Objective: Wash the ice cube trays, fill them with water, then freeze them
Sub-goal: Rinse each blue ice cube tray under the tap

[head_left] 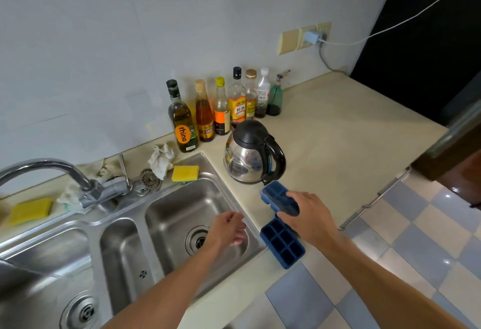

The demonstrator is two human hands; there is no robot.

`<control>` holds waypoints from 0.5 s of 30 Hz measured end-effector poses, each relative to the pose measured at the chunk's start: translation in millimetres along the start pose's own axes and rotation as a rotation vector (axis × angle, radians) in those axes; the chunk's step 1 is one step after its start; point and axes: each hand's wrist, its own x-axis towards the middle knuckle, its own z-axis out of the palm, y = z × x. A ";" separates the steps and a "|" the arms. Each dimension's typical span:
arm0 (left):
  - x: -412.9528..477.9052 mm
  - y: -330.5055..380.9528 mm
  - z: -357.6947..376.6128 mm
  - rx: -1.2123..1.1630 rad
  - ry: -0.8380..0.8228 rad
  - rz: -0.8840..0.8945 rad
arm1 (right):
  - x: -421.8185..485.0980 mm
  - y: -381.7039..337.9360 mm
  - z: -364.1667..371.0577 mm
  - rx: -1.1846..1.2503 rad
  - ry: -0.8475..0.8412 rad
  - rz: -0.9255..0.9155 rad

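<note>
Two blue ice cube trays lie on the cream counter just right of the sink. My right hand [305, 214] grips the upper tray [278, 197], which is lifted and tilted near the kettle. The lower tray [282, 244] rests flat by the counter's front edge, its compartments facing up. My left hand [229, 228] hovers over the right sink basin [177, 214], fingers apart, holding nothing. The chrome tap [52, 170] stands at the left with its spout pointing left.
A steel kettle [250, 155] stands behind the trays. Several bottles [221, 110] line the wall. Yellow sponges [185, 173] [30, 211] and rags [161, 159] sit on the sink rim. A cable runs from the wall socket [312, 37]. Checkered floor lies at the right.
</note>
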 end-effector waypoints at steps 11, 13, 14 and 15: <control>-53.4 -6.4 -118.6 -0.453 0.144 0.021 | 0.5 -196.6 57.2 0.258 -0.187 -0.298; -70.2 -9.6 -141.6 -0.513 0.223 0.013 | -3.6 -225.4 71.9 0.309 -0.250 -0.331; -79.3 -12.4 -152.3 -0.542 0.257 0.002 | -5.1 -238.1 79.2 0.336 -0.284 -0.343; -87.9 -15.8 -161.8 -0.570 0.294 -0.007 | -6.5 -249.8 86.7 0.355 -0.322 -0.361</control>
